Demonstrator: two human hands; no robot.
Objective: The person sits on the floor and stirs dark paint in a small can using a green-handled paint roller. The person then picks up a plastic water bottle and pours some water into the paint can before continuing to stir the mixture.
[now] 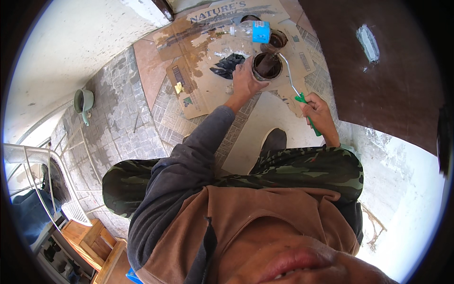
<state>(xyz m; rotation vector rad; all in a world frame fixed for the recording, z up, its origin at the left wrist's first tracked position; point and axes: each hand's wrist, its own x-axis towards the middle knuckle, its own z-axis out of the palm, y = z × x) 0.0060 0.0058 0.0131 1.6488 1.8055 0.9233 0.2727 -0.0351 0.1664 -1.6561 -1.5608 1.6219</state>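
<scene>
My left hand (246,80) grips the side of an open paint can (267,66) holding dark brown paint. The can stands on flattened cardboard (213,80). My right hand (318,111) is closed around the green handle of a paint roller (288,71). Its bent metal rod reaches up into the can, and the roller head is dipped in the paint. A second open can (276,41) of brown paint stands just behind the first. A clear plastic bottle with a blue label (253,31) lies on its side beside it.
A dark brown painted panel (378,71) fills the upper right. Grey paving (123,118) spreads to the left, with a green watering pot (83,102) by the white wall (66,42). A wire rack (42,180) and wooden pieces (94,241) sit at the lower left.
</scene>
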